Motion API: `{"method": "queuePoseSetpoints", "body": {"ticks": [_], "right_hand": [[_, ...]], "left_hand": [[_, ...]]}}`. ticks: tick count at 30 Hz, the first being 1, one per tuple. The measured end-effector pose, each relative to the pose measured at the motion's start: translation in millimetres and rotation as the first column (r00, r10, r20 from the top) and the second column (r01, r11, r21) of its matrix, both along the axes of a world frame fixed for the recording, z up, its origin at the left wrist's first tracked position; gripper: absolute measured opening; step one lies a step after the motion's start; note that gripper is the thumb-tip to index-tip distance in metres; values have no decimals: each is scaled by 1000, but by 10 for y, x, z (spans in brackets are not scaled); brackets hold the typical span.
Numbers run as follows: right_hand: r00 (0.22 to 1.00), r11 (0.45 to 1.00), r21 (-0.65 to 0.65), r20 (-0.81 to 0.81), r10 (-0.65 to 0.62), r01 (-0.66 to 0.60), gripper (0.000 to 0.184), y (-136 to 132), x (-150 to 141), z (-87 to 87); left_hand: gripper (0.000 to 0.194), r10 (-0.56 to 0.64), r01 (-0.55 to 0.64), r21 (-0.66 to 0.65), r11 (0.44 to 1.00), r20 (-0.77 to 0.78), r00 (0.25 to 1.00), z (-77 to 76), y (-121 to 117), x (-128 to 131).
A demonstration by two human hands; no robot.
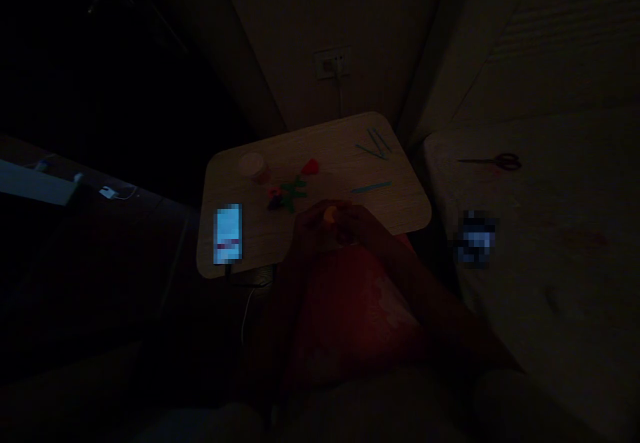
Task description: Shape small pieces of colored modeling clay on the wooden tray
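Observation:
The scene is very dark. My left hand [310,226] and my right hand [357,226] meet over the near edge of a small wooden table [400,190]. Together they pinch a small orange lump [330,214], with the fingers closed round it. Just beyond the hands lie a green and dark modelled figure [287,193] and a red piece [311,166]. A small round tub [254,165] stands further left.
A lit phone [228,233] lies at the table's near left with a cable hanging below. Thin teal sticks [375,143] and another stick [371,188] lie at the right. Scissors [493,160] rest on the bed. A wall socket [331,63] is behind.

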State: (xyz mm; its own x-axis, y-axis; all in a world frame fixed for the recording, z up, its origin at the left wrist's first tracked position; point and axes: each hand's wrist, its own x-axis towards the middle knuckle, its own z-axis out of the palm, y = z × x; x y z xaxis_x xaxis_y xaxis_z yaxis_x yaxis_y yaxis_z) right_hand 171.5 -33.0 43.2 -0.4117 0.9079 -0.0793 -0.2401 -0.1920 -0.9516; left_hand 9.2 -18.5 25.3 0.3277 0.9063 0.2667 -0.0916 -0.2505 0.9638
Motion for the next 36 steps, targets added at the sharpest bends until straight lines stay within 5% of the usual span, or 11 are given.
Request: {"method": "queuePoseSetpoints", "body": {"ticks": [10, 15, 20, 23, 29, 36], "right_hand": [[997, 997, -50, -49, -55, 53, 48, 10, -62, -58], [990, 993, 21, 85, -114, 112, 58, -7, -59, -140], [935, 970, 176, 282, -215, 170, 61, 13, -40, -120], [922, 963, 198, 306, -236, 181, 57, 28, -30, -77], [957, 958, 197, 164, -240, 207, 57, 15, -30, -50], [988, 979, 165, 79, -135, 121, 64, -18, -53, -9]], "left_hand": [[51, 183, -178, -86, 980, 47, 982, 99, -58, 158], [44, 281, -275, 82, 958, -78, 956, 109, -43, 134], [38, 250, -145, 378, 914, -245, 937, -6, -35, 48], [39, 201, -73, 429, 900, -259, 945, -19, -43, 31], [61, 88, -57, 250, 967, -117, 989, 36, -63, 60], [63, 12, -9, -68, 998, 50, 999, 1, -36, 65]]}}
